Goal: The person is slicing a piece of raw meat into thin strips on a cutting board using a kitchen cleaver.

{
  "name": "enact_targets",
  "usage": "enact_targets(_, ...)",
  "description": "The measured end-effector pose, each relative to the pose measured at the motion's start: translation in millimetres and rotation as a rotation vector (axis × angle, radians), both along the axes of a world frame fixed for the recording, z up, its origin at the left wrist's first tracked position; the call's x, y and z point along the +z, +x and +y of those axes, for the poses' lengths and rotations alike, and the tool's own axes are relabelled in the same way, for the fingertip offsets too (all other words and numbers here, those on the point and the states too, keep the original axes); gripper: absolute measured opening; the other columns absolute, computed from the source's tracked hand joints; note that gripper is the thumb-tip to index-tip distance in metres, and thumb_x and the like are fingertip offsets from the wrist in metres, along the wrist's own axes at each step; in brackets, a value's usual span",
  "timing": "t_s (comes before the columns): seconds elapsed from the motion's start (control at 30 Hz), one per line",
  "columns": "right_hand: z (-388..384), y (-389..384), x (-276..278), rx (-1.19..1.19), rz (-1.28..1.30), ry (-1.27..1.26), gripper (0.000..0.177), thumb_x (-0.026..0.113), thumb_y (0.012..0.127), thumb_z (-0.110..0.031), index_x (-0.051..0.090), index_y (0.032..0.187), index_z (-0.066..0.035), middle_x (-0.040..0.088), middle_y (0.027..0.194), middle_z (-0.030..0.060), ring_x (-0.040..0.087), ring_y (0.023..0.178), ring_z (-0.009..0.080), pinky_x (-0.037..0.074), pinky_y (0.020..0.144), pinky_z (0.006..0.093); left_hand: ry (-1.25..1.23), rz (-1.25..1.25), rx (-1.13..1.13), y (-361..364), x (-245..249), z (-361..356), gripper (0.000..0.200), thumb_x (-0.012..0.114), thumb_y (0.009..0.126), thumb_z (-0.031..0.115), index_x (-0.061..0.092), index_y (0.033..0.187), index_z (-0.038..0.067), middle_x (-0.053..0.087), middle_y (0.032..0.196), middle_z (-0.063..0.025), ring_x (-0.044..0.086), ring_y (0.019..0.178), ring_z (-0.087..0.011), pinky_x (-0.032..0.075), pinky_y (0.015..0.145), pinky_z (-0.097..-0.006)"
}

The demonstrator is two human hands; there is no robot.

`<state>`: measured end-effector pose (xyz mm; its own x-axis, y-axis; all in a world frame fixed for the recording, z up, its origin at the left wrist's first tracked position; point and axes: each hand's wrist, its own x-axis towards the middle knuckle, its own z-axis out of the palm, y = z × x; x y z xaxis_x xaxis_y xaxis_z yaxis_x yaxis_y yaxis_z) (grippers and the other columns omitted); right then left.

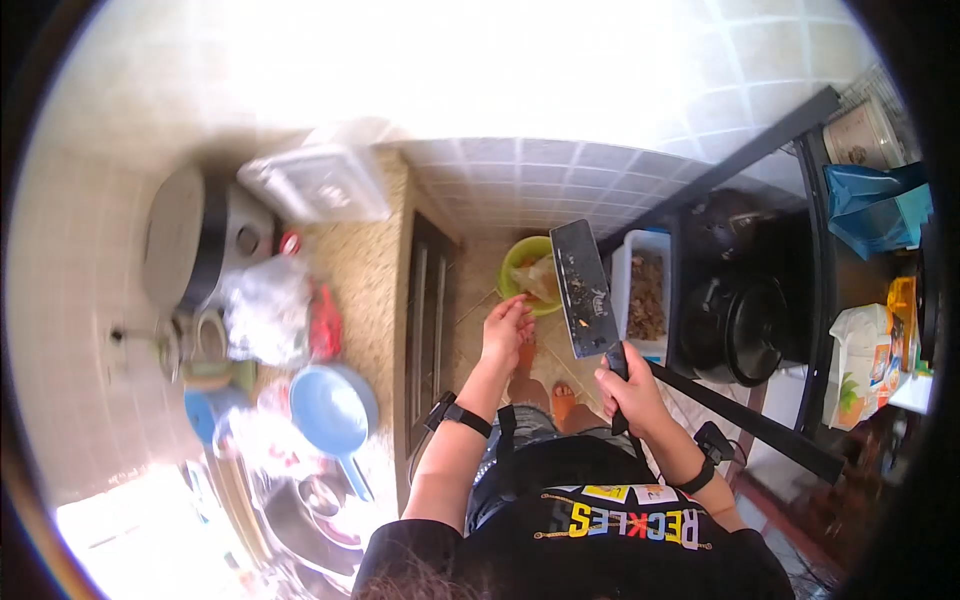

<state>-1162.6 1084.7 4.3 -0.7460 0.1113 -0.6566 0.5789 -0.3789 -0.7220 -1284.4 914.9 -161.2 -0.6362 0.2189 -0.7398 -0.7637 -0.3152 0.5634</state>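
Grasping a cleaver [585, 285] by its black handle in the right hand [628, 385], with fingers wrapped firmly around. Holding the blade broad side up, flecked with pale scraps [598, 298] (plus an orange bit near the handle end), and, as seen from above, between a green bin [518, 250] and a white tub [621, 285]. Hovering with the left hand [509, 325] at the bin's near rim, with fingers half curled and drawn together; cannot tell whether pinching anything, nor whether touching the rim.

Inside the bin, a pale crumpled plastic bag [541, 278] with some orange scraps. In the tub, a brown, lumpy mass [648, 295] (too small to identify). On the dark rack [750, 423] to the right, a round black pot [755, 330]. On the counter [375, 262] to the left, a blue dipper [325, 400] and clear plastic bags [265, 310] with unclear contents.

Hidden behind the blade, part of the bin's right edge. Washed out by glare, the lower-left corner. Cut off by the dark lens border, the shelf items at far right.
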Motion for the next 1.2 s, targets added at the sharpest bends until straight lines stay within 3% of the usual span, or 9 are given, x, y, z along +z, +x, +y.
enact_targets(0.2,-23.1,48.1,15.3,0.222,0.095,-0.141,0.017,0.055,0.090,-0.005,0.042,0.098,-0.012,0.042,0.062,-0.0013,0.043,0.045,0.0079,0.037,0.042,0.0249,-0.080,0.243,0.270,102.5,64.3,-73.9,0.025,0.054,0.095,0.015,0.059,0.119,0.008,0.064,0.096,-0.0026,0.056,0.074,-0.0080,0.048,0.068,-0.0235)
enact_targets(0.4,-79.2,110.9,25.8,0.597,0.170,-0.227,0.017,0.055,0.090,-0.007,0.041,0.098,-0.012,0.043,0.062,-0.0012,0.041,0.044,0.0071,0.037,0.041,0.0236,-0.155,0.345,0.713,280.5,115.3,-167.7,0.023,0.054,0.095,0.014,0.062,0.115,0.008,0.065,0.094,-0.0014,0.055,0.073,-0.0065,0.047,0.066,-0.0221)
enact_targets(0.63,-197.8,213.9,54.1,1.117,0.147,-0.353,0.019,0.056,0.089,-0.005,0.041,0.099,-0.011,0.044,0.064,0.0002,0.042,0.044,0.0079,0.038,0.040,0.0235,-0.300,0.377,1.261,516.2,157.5,-262.1,0.022,0.054,0.094,0.012,0.062,0.114,0.008,0.064,0.091,-0.0010,0.056,0.071,-0.0054,0.047,0.063,-0.0188)
enact_targets(0.9,-343.1,401.4,37.5,1.508,0.102,-0.414,0.019,0.056,0.089,-0.005,0.041,0.098,-0.011,0.043,0.064,0.0012,0.041,0.044,0.0094,0.038,0.041,0.0253,-0.468,0.340,1.615,784.9,152.3,-328.7,0.021,0.056,0.093,0.013,0.064,0.113,0.010,0.065,0.090,-0.0002,0.057,0.070,-0.0062,0.047,0.062,-0.0206)
enact_targets(0.93,-372.7,431.1,57.3,1.541,0.044,-0.398,0.019,0.056,0.088,-0.004,0.041,0.098,-0.011,0.043,0.064,0.0010,0.041,0.045,0.0095,0.038,0.041,0.0253,-0.487,0.294,1.603,823.1,173.6,-346.1,0.021,0.056,0.093,0.013,0.064,0.113,0.010,0.065,0.090,-0.0002,0.057,0.070,-0.0062,0.047,0.062,-0.0206)
enact_targets(1.07,-443.9,545.1,49.0,1.664,-0.019,-0.466,0.020,0.057,0.088,-0.005,0.041,0.098,-0.011,0.041,0.064,0.0000,0.042,0.046,0.0090,0.038,0.042,0.0256,-0.610,0.200,1.785,966.6,159.0,-368.5,0.019,0.057,0.093,0.014,0.064,0.111,0.009,0.066,0.088,-0.0004,0.057,0.070,-0.0063,0.047,0.061,-0.0206)
enact_targets(1.2,-511.9,626.7,74.4,1.866,0.000,-0.481,0.019,0.057,0.089,-0.004,0.042,0.098,-0.010,0.040,0.063,-0.0005,0.040,0.049,0.0092,0.037,0.045,0.0260,-0.648,0.178,1.929,1063.0,196.4,-394.2,0.019,0.056,0.094,0.012,0.064,0.111,0.009,0.066,0.087,-0.0017,0.058,0.068,-0.0070,0.048,0.059,-0.0213)
